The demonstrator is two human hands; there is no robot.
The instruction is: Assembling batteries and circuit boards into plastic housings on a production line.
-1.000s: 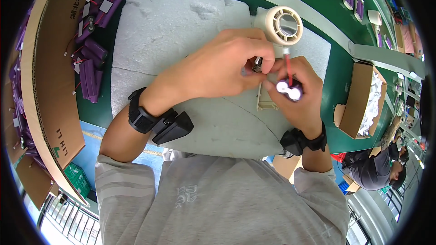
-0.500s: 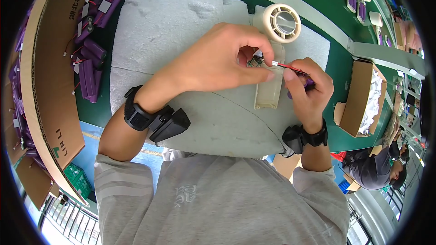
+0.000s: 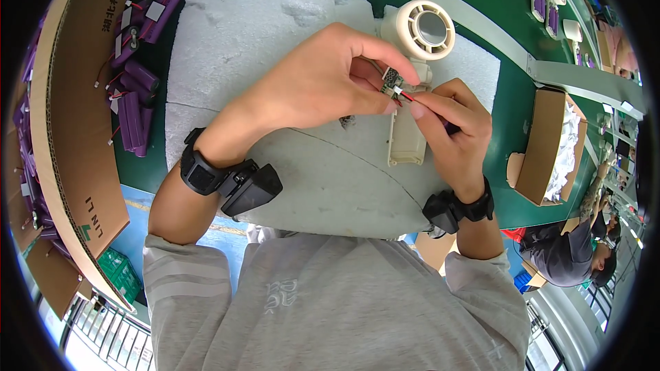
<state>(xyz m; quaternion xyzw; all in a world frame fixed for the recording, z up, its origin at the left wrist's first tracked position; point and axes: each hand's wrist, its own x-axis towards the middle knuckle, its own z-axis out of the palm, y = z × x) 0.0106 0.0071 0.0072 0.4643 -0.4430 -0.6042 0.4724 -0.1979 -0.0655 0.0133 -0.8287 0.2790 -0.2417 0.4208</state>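
Observation:
Between the thumb and fingers of my left hand (image 3: 330, 86) is a small green circuit board (image 3: 392, 80). My right hand (image 3: 457, 127) pinches a red and black wire lead (image 3: 407, 96), whose white plug meets the board's edge; whether it is fully seated I cannot tell. Part of a purple battery pack (image 3: 451, 128) shows in my right palm, mostly hidden by the fingers. Beneath both hands lies a cream handheld fan, its round head (image 3: 427, 30) at the far side and its open, hollow handle (image 3: 407, 139) pointing toward me.
A foam sheet (image 3: 240, 34) covers the green bench. Several purple battery packs (image 3: 134, 120) lie at left beside a large cardboard box (image 3: 86, 117). On the right stands a smaller box (image 3: 540, 144) with white crumpled material. More fans (image 3: 537, 0) sit far right; a person (image 3: 560, 257) is beyond.
My right hand has moved left and brought the wire's plug to the circuit board. My left hand has tilted the board so more of it shows.

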